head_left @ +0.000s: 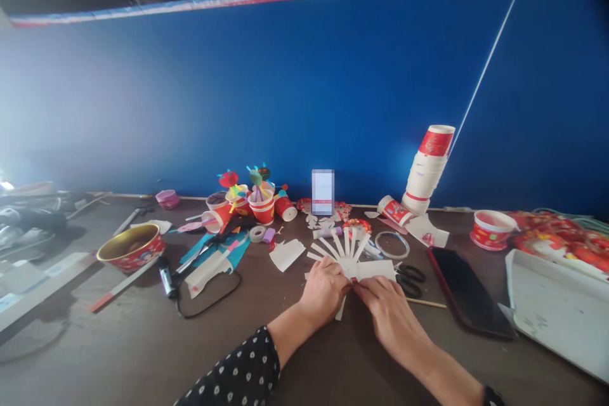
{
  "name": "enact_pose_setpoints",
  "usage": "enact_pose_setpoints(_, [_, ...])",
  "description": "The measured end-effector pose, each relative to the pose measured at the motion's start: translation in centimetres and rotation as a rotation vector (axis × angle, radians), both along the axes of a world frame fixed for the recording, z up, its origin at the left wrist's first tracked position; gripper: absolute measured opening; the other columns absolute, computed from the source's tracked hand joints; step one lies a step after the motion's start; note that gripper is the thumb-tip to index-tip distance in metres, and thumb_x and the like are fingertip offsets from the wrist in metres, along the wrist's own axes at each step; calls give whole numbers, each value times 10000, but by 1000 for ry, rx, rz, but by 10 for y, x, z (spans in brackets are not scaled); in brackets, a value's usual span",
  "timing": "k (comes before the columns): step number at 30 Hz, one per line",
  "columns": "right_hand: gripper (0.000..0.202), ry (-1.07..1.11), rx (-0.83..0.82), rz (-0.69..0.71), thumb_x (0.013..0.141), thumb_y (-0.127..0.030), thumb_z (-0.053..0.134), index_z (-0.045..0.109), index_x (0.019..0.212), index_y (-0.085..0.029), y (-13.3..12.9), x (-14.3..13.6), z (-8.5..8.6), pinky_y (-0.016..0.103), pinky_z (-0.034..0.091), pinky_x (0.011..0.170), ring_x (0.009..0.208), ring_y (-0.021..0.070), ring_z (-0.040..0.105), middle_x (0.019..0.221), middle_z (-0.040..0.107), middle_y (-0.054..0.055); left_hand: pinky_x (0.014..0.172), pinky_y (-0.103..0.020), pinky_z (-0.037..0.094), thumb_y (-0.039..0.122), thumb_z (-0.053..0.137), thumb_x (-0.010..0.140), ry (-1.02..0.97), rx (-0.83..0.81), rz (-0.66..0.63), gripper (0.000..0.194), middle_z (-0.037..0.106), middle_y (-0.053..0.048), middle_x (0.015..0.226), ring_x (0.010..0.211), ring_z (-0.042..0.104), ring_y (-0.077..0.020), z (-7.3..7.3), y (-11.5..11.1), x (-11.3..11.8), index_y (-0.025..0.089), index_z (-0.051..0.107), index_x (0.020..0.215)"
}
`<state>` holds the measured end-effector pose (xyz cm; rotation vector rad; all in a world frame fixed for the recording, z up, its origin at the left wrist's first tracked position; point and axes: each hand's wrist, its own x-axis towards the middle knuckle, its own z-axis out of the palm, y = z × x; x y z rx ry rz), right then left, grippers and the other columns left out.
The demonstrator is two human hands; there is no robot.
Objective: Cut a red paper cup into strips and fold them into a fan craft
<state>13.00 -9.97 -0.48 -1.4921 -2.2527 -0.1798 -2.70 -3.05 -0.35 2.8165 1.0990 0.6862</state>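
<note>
A white paper piece (351,261) cut into several narrow strips fans out at the middle of the table, with a wider white part to its right. My left hand (324,287) is closed on its lower left part, fingers bent together. Close beside it, my right hand (384,304) pinches the paper near its centre, where a small red bit shows between the fingertips. One white strip sticks out below my left hand. Black-handled scissors (410,279) and a thin wooden stick (427,302) lie just right of the paper.
A black phone (469,288) and a white tray (561,311) are at the right. Behind stand a leaning cup stack (425,171), a propped phone (323,192) and decorated cups (261,208). A gold-lined bowl (133,247), a cable and paper scraps (287,254) lie to the left.
</note>
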Motion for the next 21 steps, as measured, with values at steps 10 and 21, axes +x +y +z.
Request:
enact_pose_setpoints(10, [174, 116, -20, -125, 846, -150, 491, 648, 830, -224, 10, 4, 2, 316, 365, 752, 833, 183, 551, 793, 624, 12, 725, -322, 374, 218, 453, 905, 74, 108, 6, 219, 588, -58, 805, 867, 481, -202, -11, 0, 4, 171, 627, 780])
enact_pose_setpoints(21, [174, 118, -65, -103, 837, -106, 472, 595, 744, -185, 26, 7, -4, 270, 366, 672, 784, 180, 549, 767, 620, 24, 733, -316, 377, 221, 475, 881, -69, -69, 57, 252, 624, -43, 735, 829, 510, -202, -2, -4, 2, 177, 654, 710])
